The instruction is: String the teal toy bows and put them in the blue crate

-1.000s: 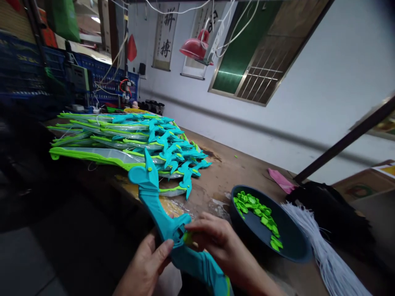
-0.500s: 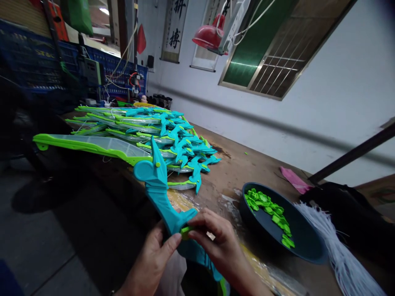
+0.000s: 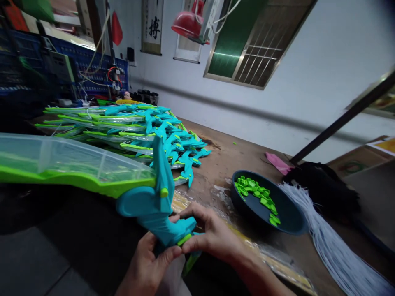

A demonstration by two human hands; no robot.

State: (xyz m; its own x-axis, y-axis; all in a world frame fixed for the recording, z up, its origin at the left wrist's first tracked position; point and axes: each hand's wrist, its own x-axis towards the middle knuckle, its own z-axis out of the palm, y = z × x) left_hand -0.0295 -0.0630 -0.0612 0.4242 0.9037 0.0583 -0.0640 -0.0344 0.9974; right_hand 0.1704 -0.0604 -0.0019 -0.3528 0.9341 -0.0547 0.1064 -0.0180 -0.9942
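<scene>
At lower centre, the left hand [image 3: 148, 263] grips the teal toy bow [image 3: 154, 205] underneath while the right hand [image 3: 212, 236] pinches a green clip [image 3: 184, 239] against its handle. Judged mid-fitting; seating it likely needs firm pressure. Spare clips fill the dark bowl [image 3: 286, 218] at right.

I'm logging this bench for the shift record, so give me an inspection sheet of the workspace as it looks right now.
Surface: brown wooden bench, stained, with clear plastic film near the hands.
Job's things: teal toy bow with clear green-edged limb; small green piece at its grip.
Clutter: pile of bows; dark bowl of green pieces; white strings; black bundle; pink scrap.
Grippers: left hand holds the bow's grip; right hand pinches the green piece.
Cables: wires hang by the blue crates.
Surroundings: white wall, barred window, red lamp, scroll.
</scene>
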